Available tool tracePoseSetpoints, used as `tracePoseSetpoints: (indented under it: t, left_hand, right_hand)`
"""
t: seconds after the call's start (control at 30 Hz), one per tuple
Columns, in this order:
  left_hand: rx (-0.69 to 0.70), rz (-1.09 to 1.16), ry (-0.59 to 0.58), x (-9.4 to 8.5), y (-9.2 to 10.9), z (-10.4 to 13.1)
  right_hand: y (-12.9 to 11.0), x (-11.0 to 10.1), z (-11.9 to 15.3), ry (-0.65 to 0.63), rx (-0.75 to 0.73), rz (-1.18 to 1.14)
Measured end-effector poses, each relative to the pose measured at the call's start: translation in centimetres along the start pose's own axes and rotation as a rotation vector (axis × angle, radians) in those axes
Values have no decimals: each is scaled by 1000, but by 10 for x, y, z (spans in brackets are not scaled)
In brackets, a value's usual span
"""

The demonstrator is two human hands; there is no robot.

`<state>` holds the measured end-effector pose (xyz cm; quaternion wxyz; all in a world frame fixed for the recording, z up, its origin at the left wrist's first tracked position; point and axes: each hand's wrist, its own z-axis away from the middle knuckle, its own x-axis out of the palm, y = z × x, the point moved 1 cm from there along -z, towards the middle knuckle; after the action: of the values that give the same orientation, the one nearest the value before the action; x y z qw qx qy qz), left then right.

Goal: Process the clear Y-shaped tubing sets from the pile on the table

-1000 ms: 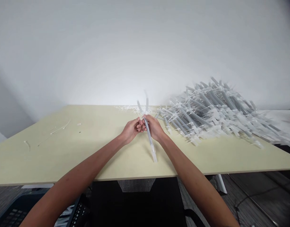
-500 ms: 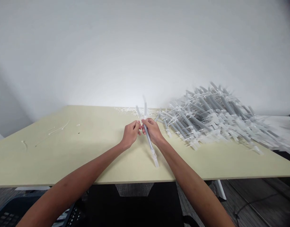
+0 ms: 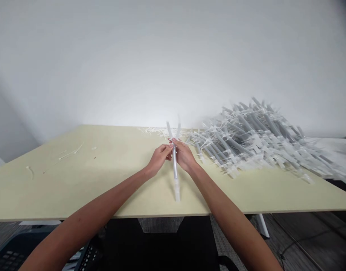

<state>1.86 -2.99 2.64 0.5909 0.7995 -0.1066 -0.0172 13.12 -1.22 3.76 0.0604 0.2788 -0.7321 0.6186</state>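
A grey tube piece (image 3: 175,165) with a clear end and two thin branches spreading at its top stands out between my hands over the table. My right hand (image 3: 184,155) is closed round its upper part, with the thumb near the junction. From the other side my left hand (image 3: 160,156) pinches at the same junction, its fingertips touching the piece. The clear lower end points toward the table's front edge. Fine details at the fingertips are blurred.
A large heap of similar grey and clear tube pieces (image 3: 237,135) covers the table's right side. Small white strips (image 3: 156,131) lie at the back. A few thin ties (image 3: 71,153) are on the left of the table (image 3: 76,195). A dark basket (image 3: 17,250) stands below, lower left.
The tube piece has turned, its lower end swinging left so that it hangs nearly straight toward me. My left hand has moved slightly right, onto the junction.
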Motion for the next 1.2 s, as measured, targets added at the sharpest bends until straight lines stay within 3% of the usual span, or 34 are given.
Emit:
tracePoseSetpoints:
  t: [0.37,0.67,1.03,1.2]
  left_hand:
    - [59,56,53,2,-1,-2]
    - [7,167,43,3,-6,-4]
    - [-47,155,-62,-2,-1,0]
    - [-167,117,-220,-2,1,5]
  right_hand:
    - [6,4,-1,58,-5,9]
    - [7,5,-3,54,49,-108]
    - [8,2,0,76,-13,-55]
    - [4,-4,-1,138,-7,5]
